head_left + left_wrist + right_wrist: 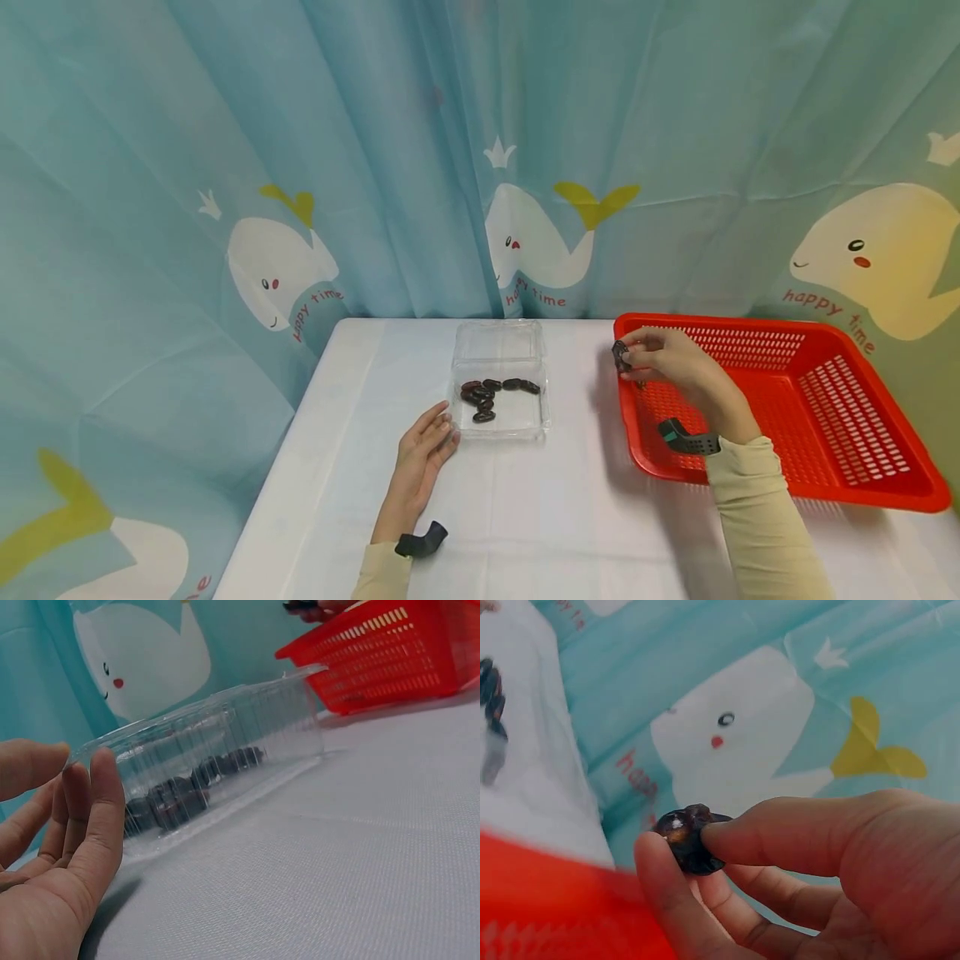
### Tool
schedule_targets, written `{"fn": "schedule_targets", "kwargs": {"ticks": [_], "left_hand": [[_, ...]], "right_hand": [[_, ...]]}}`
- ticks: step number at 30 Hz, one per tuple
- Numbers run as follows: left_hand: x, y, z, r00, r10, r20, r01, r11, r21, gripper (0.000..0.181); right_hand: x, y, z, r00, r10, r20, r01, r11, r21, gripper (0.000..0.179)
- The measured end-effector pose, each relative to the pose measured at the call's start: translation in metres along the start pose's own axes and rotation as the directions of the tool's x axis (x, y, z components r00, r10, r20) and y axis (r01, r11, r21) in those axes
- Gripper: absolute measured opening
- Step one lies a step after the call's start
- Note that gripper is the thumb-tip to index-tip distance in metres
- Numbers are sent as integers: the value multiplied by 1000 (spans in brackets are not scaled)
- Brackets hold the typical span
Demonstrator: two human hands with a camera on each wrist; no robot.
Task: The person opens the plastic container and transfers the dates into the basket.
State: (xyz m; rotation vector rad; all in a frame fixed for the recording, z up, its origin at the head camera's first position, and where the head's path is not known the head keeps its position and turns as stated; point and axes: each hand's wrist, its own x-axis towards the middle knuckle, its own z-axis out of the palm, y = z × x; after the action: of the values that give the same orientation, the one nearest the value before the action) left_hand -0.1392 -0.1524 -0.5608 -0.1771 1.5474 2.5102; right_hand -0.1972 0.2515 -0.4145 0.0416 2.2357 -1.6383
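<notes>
Dates (pixel 483 397), by the look of them, lie in the near tray of a clear box (pixel 545 410) on the tabletop (pixel 570 508) in the head view, with the lid (pixel 498 342) folded back on the far side. The right hand (pixel 675 367) is at the left rim of a red basket (pixel 757 320), pinching a dark piece (pixel 620 355). The left hand (pixel 422 454) rests beside the box, fingers loosely extended. Clearing the rim well would mean lifting wrist and piece together so that neither brushes the plastic.

From the left wrist, the fingers bend slightly and stand a little apart at the box's corner; whether they press on it I cannot tell. A light touch there should steady the thin wall without denting it.

From the right wrist, thumb and fingertip pinch the glossy piece, the other fingers curling behind; whether it is one date or two stuck together is unclear. The skin looks slick, so an even, gentle pinch seems best: too hard could squash it or make it slip, too loose could drop it.
</notes>
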Motion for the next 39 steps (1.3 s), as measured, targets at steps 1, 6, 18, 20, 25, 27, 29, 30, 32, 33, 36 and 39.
{"fn": "schedule_targets", "kwargs": {"ticks": [1,6,18,20,25,27,29,30,32,33,36,39], "left_hand": [[0,0,0,1000,1,4,-1,1000,6,55],[0,-1,-1,1000,9,8,-9,1000,7,54],[0,-1,1,1000,5,8,-5,1000,-11,54],[-1,0,2,1000,6,8,-6,1000,-10,54],[-1,1,1,1000,4,8,-4,1000,-10,54],[-1,1,1,1000,3,8,-3,1000,-6,54],[-2,0,1,1000,1,10,-1,1000,1,54],[-2,0,1,1000,0,10,0,1000,3,54],[-2,0,1,1000,-3,8,3,1000,1,54],[-2,0,1,1000,-4,7,4,1000,2,54],[-2,0,1,1000,-4,5,4,1000,5,54],[-2,1,1,1000,4,8,-4,1000,10,54]], "right_hand": [[0,2,-3,1000,1,-3,-1,1000,-3,45],[3,12,-17,1000,-5,-2,5,1000,-2,45],[11,32,-42,998,56,26,-55,998,-19,43],[13,37,-45,997,64,35,-63,998,-14,42],[20,50,-53,992,109,57,-112,992,56,38],[23,56,-56,989,137,62,-142,985,93,35],[26,62,-58,984,166,60,-172,979,114,31],[26,64,-60,982,181,58,-187,974,126,29],[28,68,-62,978,200,57,-207,967,147,27],[28,70,-63,977,205,57,-212,965,154,28],[28,75,-64,976,211,45,-216,962,166,31],[29,79,-65,978,205,31,-208,966,157,32]]}}
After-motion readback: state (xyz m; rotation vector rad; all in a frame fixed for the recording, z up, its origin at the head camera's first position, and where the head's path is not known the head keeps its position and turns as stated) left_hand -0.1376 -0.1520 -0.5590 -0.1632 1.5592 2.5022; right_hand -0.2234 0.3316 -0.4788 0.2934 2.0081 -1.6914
